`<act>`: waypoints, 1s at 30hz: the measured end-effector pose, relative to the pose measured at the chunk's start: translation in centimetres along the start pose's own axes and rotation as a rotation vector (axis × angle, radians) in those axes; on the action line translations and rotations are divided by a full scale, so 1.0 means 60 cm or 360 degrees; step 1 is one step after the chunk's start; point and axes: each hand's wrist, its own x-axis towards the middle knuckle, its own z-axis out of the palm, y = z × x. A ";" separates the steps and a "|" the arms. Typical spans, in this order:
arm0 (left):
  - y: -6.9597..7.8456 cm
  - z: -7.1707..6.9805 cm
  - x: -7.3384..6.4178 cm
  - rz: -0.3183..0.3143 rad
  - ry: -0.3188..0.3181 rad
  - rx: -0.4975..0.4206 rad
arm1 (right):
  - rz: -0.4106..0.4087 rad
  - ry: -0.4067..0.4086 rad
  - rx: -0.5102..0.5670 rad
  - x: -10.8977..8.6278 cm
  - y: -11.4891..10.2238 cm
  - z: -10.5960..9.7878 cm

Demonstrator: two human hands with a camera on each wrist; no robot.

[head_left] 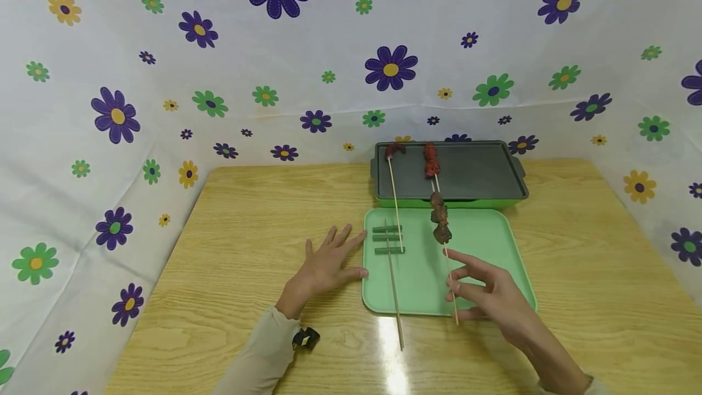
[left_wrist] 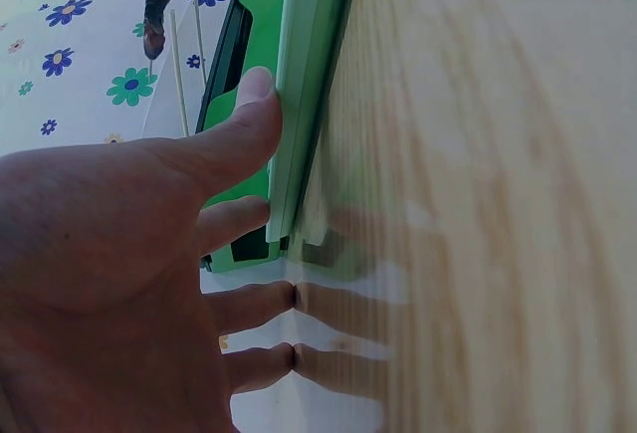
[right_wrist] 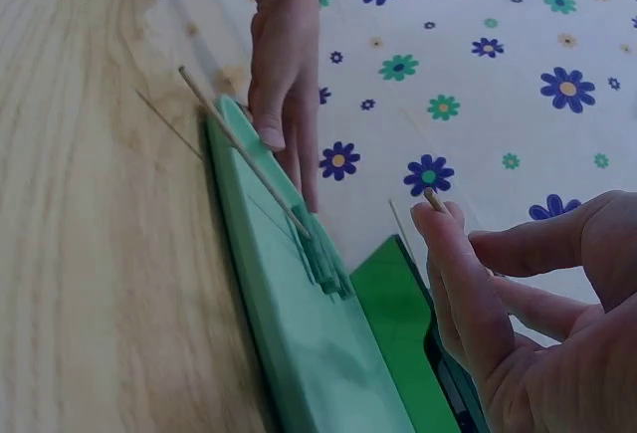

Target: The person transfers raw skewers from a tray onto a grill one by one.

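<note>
My right hand [head_left: 490,297] pinches the stick of a skewer of dark brown meat [head_left: 440,218] between thumb and fingers. The meat hangs over the far part of the light green tray [head_left: 422,279], its tip pointing toward the griddle. With fingers spread, my left hand [head_left: 326,264] rests on the table at the tray's left edge; its thumb [left_wrist: 261,85] lies at the rim in the left wrist view. On the tray's left side lies a skewer with green pieces [head_left: 388,250], its stick jutting over the near edge.
Behind the tray stands a dark griddle [head_left: 477,172] with a green base. On it lie a skewer with a curved dark red piece [head_left: 393,150] and a red meat skewer [head_left: 431,160]. Flowered cloth [head_left: 329,35] hangs behind the wooden table [head_left: 263,212].
</note>
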 end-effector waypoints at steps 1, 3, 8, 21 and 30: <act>0.000 0.001 0.000 -0.0003 -0.0003 0.0001 | -0.0011 0.0030 -0.0013 0.000 -0.001 -0.004; 0.000 0.002 0.000 -0.0002 -0.0002 0.0002 | -0.0033 0.0083 -0.0047 0.002 -0.002 -0.012; -0.001 0.004 0.000 -0.0003 -0.0003 0.0013 | -0.0060 0.0165 -0.0065 0.005 0.000 -0.034; -0.005 0.005 0.000 -0.0010 0.0002 0.0024 | -0.0115 0.0342 -0.0032 0.045 0.001 -0.081; -0.007 0.003 0.001 0.0008 0.0012 0.0010 | -0.0155 0.0402 0.0048 0.087 -0.009 -0.106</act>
